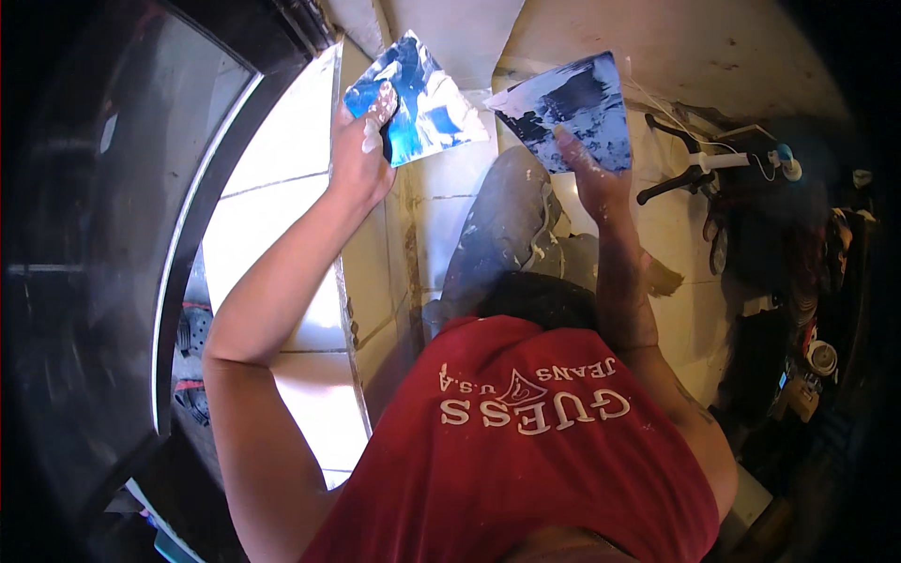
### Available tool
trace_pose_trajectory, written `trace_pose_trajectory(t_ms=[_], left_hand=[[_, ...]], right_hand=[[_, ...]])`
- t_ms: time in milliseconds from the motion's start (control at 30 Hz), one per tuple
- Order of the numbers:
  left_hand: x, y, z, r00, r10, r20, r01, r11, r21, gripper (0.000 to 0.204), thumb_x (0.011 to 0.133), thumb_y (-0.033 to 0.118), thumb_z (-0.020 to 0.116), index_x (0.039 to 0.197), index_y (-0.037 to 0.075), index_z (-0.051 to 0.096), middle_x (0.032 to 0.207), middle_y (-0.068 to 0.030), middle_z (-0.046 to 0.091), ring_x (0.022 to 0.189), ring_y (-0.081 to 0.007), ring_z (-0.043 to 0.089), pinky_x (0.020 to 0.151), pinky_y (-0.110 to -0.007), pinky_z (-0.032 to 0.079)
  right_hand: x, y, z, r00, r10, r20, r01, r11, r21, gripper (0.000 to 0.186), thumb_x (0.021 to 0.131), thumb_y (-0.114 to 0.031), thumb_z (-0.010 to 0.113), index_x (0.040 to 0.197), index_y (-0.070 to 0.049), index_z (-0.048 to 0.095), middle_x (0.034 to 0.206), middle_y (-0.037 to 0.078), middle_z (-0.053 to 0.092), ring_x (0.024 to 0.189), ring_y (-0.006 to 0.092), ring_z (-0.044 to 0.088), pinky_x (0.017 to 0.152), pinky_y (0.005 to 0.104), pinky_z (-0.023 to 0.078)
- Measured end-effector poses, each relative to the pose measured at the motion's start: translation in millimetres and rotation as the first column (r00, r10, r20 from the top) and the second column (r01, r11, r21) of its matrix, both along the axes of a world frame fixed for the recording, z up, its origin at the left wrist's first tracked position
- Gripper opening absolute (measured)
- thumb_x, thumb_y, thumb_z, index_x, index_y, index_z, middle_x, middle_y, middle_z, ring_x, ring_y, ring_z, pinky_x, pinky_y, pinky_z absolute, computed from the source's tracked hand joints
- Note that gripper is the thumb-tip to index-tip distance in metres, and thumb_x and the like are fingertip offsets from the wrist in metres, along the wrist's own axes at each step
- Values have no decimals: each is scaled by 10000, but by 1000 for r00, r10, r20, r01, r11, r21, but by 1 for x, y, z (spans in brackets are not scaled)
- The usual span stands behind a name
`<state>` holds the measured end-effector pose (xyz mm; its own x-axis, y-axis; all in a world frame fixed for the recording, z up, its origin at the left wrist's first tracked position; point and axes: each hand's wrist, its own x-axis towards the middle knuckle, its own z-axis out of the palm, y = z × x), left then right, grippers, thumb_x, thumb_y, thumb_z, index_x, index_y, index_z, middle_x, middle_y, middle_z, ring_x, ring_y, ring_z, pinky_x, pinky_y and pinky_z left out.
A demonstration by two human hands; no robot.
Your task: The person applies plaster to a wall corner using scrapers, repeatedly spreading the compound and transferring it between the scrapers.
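Note:
My left hand [364, 155] grips a blue putty spreader [409, 114], a flat blade smeared with white putty, with the thumb lying across its face. My right hand [598, 180] pinches a second, darker putty spreader [572, 108], also streaked with white, its thumb on the near side. The two blades are raised in front of me, their inner corners close together but apart. White putty coats the left thumb and dots the right hand. The fingers behind both blades are hidden.
A pale wall [648, 33] rises just ahead. To the left is a bright tiled floor [272, 220] beside a dark glossy door [75, 244], with dark sandals [194, 328] near it. At right stand black handlebar-like bars [680, 159] and dim clutter [807, 375].

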<state>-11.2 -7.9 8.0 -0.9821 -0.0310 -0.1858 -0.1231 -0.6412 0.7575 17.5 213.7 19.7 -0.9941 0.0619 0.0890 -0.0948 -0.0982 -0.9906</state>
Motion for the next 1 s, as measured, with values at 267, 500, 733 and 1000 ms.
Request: trace_pose_trajectory(t_ms=[267, 500, 733, 1000], left_hand=[[-7, 0, -15, 996, 67, -50, -68, 998, -13, 165, 794, 54, 512, 933, 17, 430, 862, -70, 542, 761, -155, 556, 680, -284, 486], [-5, -2, 7, 999, 26, 47, -22, 997, -78, 233, 783, 82, 520, 987, 31, 420, 876, -71, 541, 755, -157, 556, 679, -295, 488], [13, 10, 7, 994, -84, 67, 73, 986, 151, 254, 793, 90, 509, 1031, 22, 456, 944, -62, 553, 821, -157, 558, 736, -292, 476], [14, 2, -6, 973, -225, 59, 218, 969, 113, 215, 778, 73, 527, 981, 10, 494, 897, -61, 571, 784, -138, 556, 710, -255, 454]], right_hand=[[4, -14, -2, 979, 164, -121, -127, 955, 269, 232, 751, -103, 580, 939, 12, 506, 796, 35, 562, 680, 90, 510, 617, 208, 413], [2, 7, -36, 934, 356, -27, -238, 676, 698, 375, 734, -126, 559, 1064, 10, 444, 961, 196, 510, 911, 284, 486, 811, 358, 368], [-67, 16, 29, 972, 188, -141, -11, 634, 774, 263, 752, -51, 486, 992, -1, 392, 895, 184, 473, 744, 247, 422, 715, 309, 375], [-139, -80, 255, 206, 337, -919, 831, 436, 346, 458, 630, 82, 406, 1069, -49, 411, 982, 134, 439, 917, 328, 414, 780, 394, 338]])
